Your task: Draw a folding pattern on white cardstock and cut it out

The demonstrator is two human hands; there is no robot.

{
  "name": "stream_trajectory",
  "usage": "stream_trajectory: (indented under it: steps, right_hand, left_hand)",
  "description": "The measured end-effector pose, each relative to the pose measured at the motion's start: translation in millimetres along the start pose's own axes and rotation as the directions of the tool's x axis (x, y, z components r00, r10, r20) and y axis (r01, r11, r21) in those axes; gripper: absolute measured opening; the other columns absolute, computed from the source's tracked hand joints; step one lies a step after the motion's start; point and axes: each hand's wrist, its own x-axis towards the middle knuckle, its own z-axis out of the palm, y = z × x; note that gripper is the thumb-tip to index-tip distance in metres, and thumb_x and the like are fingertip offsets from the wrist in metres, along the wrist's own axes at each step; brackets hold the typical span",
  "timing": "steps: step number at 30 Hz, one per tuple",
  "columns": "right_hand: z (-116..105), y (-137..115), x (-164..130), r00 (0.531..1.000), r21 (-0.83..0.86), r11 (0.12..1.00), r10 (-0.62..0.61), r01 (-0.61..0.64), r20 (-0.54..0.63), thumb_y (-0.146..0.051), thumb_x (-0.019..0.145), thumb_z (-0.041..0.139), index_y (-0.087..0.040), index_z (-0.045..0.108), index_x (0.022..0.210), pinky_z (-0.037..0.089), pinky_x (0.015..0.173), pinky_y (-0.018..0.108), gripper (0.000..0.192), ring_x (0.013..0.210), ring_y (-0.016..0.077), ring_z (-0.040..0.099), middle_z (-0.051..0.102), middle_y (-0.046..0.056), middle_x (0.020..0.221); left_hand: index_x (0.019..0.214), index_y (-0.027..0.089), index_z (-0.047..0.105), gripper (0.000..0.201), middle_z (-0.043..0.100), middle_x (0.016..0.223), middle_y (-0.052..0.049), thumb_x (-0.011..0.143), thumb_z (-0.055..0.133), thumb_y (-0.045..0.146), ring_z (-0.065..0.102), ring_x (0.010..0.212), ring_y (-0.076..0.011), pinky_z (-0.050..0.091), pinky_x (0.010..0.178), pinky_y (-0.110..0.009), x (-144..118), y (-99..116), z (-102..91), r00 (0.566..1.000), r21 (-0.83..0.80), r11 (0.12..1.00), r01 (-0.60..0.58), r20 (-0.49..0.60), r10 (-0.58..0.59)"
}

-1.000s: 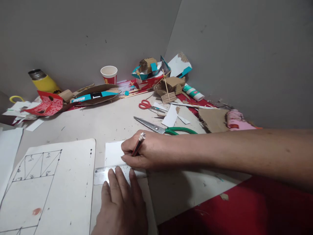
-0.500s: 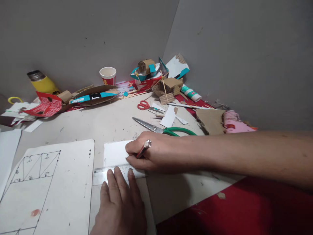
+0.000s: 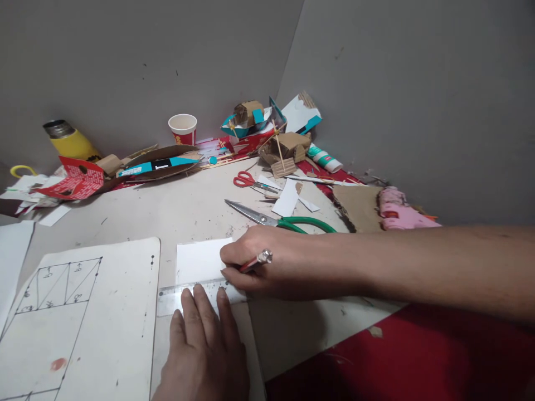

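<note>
A clear ruler [image 3: 167, 301] lies across the lower part of a white piece of card [image 3: 200, 259]. My left hand [image 3: 204, 345] presses on the ruler from the near side, fingers stretched out and a little apart. Reaching in from the right, my right hand [image 3: 259, 262] is closed around a red pencil [image 3: 256, 260] with a silvery end. The pencil's tip is hidden behind my fingers, at the ruler's upper edge by the card's right part. Just beyond my right hand lie scissors with green handles [image 3: 301, 223].
At left lies a sheet with a drawn line pattern [image 3: 121, 312]. Farther back are small red-handled scissors [image 3: 243, 179], paper scraps [image 3: 287, 197], a paper cup [image 3: 183, 133], a yellow bottle [image 3: 75, 145], cardboard models [image 3: 288, 145] and a pink glue gun [image 3: 403, 211]. Grey walls [image 3: 146, 44] stand behind.
My right hand has shifted slightly right along the ruler, with the pencil leaning more to the right. My left hand stays on the ruler.
</note>
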Motion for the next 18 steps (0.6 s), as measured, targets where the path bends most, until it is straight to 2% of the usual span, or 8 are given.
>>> stream_trajectory:
  steps: [5, 9, 12, 15, 18]
  right_hand:
    - [0, 2, -3, 1.000, -0.044, 0.999, 0.029, -0.028, 0.005, -0.015, 0.090, 0.053, -0.018, 0.049, 0.062, 0.024, 0.052, 0.027, 0.028, 0.051, 0.0096, 0.023, 0.032, -0.007, 0.056]
    - [-2, 2, -5, 1.000, -0.061, 0.998, 0.010, -0.011, -0.008, -0.013, 0.089, 0.053, -0.017, 0.053, 0.064, 0.023, 0.053, 0.027, 0.025, 0.053, 0.0099, 0.023, 0.034, -0.006, 0.057]
    - [-7, 1, -12, 0.999, -0.067, 0.997, 0.040, -0.041, -0.019, -0.012, 0.088, 0.054, -0.016, 0.053, 0.063, 0.023, 0.052, 0.026, 0.025, 0.051, 0.0093, 0.024, 0.036, -0.006, 0.054]
    - [-10, -2, -27, 0.986, 0.064, 0.994, 0.097, -0.089, -0.134, -0.017, 0.089, 0.054, -0.017, 0.056, 0.063, 0.028, 0.049, 0.023, 0.026, 0.048, 0.0085, 0.035, 0.045, -0.005, 0.053]
    - [-2, 0, -44, 0.930, 0.295, 0.953, 0.165, -0.065, -0.328, -0.026, 0.095, 0.051, -0.018, 0.064, 0.073, 0.039, 0.053, 0.020, 0.027, 0.056, 0.0097, 0.055, 0.062, -0.002, 0.061]
  left_hand:
    - [0.113, 0.001, 0.071, 0.041, 0.067, 0.108, -0.036, 0.077, 0.059, 0.015, 0.067, 0.098, -0.0492, 0.060, 0.070, -0.049, 0, 1, -0.6, 1.000, 0.007, 1.000, 0.025, 0.016, -0.025]
    - [0.111, -0.001, 0.071, 0.040, 0.067, 0.106, -0.038, 0.077, 0.060, 0.015, 0.068, 0.096, -0.0502, 0.060, 0.068, -0.049, 1, 0, -1.2, 1.000, -0.016, 1.000, 0.019, -0.017, -0.020]
    - [0.111, -0.001, 0.071, 0.039, 0.067, 0.105, -0.038, 0.078, 0.060, 0.016, 0.068, 0.095, -0.0500, 0.060, 0.067, -0.049, 1, -1, -0.9, 0.999, -0.006, 1.000, 0.014, -0.030, -0.014]
    - [0.112, 0.001, 0.071, 0.040, 0.068, 0.106, -0.035, 0.077, 0.061, 0.018, 0.069, 0.095, -0.0479, 0.060, 0.068, -0.047, 1, -3, -1.0, 1.000, 0.011, 1.000, 0.014, -0.025, -0.014]
    - [0.112, 0.003, 0.071, 0.038, 0.070, 0.106, -0.032, 0.078, 0.062, 0.019, 0.070, 0.095, -0.0453, 0.060, 0.069, -0.046, 0, -3, -2.2, 1.000, 0.036, 0.999, 0.003, -0.022, -0.002]
